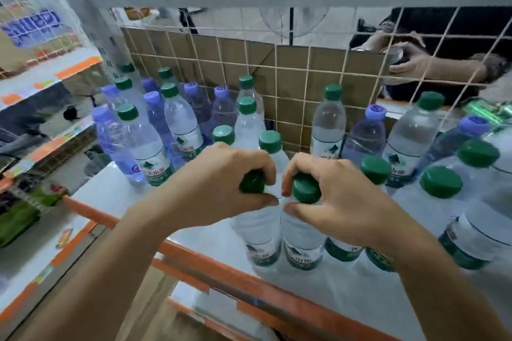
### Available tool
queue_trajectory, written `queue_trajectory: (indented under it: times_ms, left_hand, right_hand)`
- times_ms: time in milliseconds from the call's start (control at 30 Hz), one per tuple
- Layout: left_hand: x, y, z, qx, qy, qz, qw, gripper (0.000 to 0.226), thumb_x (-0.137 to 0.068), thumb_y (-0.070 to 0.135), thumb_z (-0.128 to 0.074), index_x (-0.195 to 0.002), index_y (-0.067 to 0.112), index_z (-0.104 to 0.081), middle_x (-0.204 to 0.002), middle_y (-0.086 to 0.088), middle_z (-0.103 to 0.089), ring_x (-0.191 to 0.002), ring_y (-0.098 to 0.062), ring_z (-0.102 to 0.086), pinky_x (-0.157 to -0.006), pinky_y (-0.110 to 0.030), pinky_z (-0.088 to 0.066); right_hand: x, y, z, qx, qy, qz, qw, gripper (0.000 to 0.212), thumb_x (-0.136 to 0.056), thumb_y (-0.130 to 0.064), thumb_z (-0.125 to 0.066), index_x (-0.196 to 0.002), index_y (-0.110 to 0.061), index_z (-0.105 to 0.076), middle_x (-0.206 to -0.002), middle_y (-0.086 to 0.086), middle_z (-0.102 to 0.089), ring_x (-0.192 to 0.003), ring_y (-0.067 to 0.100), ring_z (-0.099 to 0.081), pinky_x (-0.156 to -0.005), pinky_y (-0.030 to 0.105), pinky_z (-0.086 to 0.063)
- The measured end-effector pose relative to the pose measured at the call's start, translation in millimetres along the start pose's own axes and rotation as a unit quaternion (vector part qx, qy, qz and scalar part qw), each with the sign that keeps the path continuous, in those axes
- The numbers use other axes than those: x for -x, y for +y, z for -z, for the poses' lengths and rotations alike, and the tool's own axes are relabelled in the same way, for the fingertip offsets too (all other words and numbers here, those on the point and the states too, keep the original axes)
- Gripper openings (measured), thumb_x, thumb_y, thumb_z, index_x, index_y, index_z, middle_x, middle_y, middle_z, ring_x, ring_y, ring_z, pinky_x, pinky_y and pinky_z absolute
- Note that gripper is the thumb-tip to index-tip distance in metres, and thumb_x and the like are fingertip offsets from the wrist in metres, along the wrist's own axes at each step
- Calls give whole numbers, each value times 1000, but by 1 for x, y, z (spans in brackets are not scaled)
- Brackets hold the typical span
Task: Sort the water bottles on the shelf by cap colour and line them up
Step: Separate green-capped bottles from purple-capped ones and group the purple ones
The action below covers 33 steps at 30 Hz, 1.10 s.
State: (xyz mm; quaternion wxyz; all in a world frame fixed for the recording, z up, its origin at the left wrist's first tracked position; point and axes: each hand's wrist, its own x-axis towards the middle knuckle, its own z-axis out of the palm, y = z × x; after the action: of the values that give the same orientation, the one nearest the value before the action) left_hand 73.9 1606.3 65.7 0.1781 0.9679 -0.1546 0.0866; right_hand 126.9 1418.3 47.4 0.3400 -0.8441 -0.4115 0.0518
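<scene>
Setting: a shop aisle is shown, with a white shelf board edged in orange (110,196) backed by a white wire grid (277,69); brown cardboard (235,52) is seen through the grid's lower half.
Left of the grid: neighbouring white shelves with orange strips (55,75) are seen, their goods blurred.
Left group: in front of the grid's left part, clear plastic bottles with green caps (144,144) are mixed upright with purple-tinted bottles with purple caps (110,141).
Left hand: the left hand (210,185) is curled round the green cap of a clear green-labelled bottle (260,230), which stands in front of the grid's middle, near the shelf's edge.
Right hand: the right hand (340,196) is closed on the cap of a second clear green-labelled bottle (302,241), touching the first on its right.
Hands: they are held close together, almost knuckle to knuckle.
Right group: in front of the grid's right part, more green-capped bottles (440,183) are stood, with two purple-capped bottles (375,113) among them.
Behind the grid, far right: another person's hands (410,63), in dark sleeves, are held round a small item that cannot be made out.
</scene>
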Motion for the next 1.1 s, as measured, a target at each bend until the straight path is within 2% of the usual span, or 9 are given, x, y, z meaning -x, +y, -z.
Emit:
queue_trajectory:
  times_ms: [133, 300, 400, 500, 600, 700, 867, 1000, 1100]
  left_hand:
    - [-12, -7, 12, 24, -18, -77, 997, 15, -78, 40, -69, -87, 28, -70, -73, 14, -69, -65, -6, -63, -61, -27, -50]
    - [-35, -24, 32, 44, 36, -134, 989, 19, -83, 36, -61, -83, 20, -70, -71, 17, -64, -67, -1, -62, -64, -13, -50]
    - [-56, -49, 41, 47, 120, -83, 988, 15, -82, 33, -63, -83, 19, -70, -69, 16, -63, -68, 1, -61, -68, -11, -49]
    - [-82, -88, 44, 6, 148, 15, 989, 20, -83, 30, -67, -97, 16, -68, -84, 2, -69, -81, -15, -66, -84, -32, -52]
    - [-104, -125, 39, -85, 60, 141, 985, 40, -83, 31, -67, -118, 13, -59, -112, -15, -64, -105, -35, -57, -90, -40, -45]
    - [-113, -134, 24, -123, 0, 176, 977, 45, -83, 27, -67, -123, 11, -56, -117, -22, -57, -110, -41, -51, -89, -43, -42]
    - [-128, -95, 32, -64, 156, 63, 984, 28, -86, 20, -62, -113, 16, -65, -111, -13, -66, -103, -35, -59, -93, -41, -46]
    - [-154, -36, 34, -1, 60, -70, 996, 27, -87, 27, -64, -112, 17, -65, -101, 3, -67, -92, -12, -63, -85, -25, -49]
    - [-184, 1, 13, -53, -45, -129, 989, 32, -87, 34, -63, -115, 17, -62, -102, 3, -65, -92, -13, -60, -85, -30, -50]
  right_hand:
    - [-10, -13, 7, 73, -79, -9, 994, 28, -78, -34, -72, -100, -29, -54, -94, -14, -60, -87, 4, -55, -76, 27, -47]
    - [-18, -30, 36, 81, -62, -57, 993, 33, -75, -53, -59, -102, -34, -55, -98, -22, -60, -93, -9, -54, -82, 17, -47]
    - [-35, -27, 63, 127, -6, -96, 987, 33, -73, -51, -55, -97, -30, -58, -92, -18, -62, -87, -5, -58, -78, 19, -48]
    - [-61, 6, 87, 210, 4, -153, 966, 25, -84, -39, -60, -105, -26, -60, -101, -7, -66, -90, 9, -61, -75, 26, -46]
    - [-79, 49, 101, 303, -39, -229, 924, 28, -91, -27, -56, -119, -20, -57, -117, 2, -63, -102, 21, -58, -80, 29, -43]
    - [-79, 67, 111, 289, -49, -275, 916, 30, -94, -12, -49, -122, -16, -57, -125, 2, -60, -109, 21, -56, -84, 29, -41]
    - [-64, 80, 137, 284, 43, -318, 904, 33, -86, 0, -49, -107, -16, -69, -113, 5, -67, -101, 22, -59, -86, 30, -45]
    - [-48, 83, 144, 280, 119, -311, 901, 21, -85, -4, -57, -98, -13, -71, -100, 6, -69, -89, 20, -59, -78, 30, -44]
    - [-32, 89, 152, 296, 173, -309, 887, 19, -83, -5, -59, -94, -14, -71, -99, 8, -69, -91, 25, -61, -81, 35, -49]
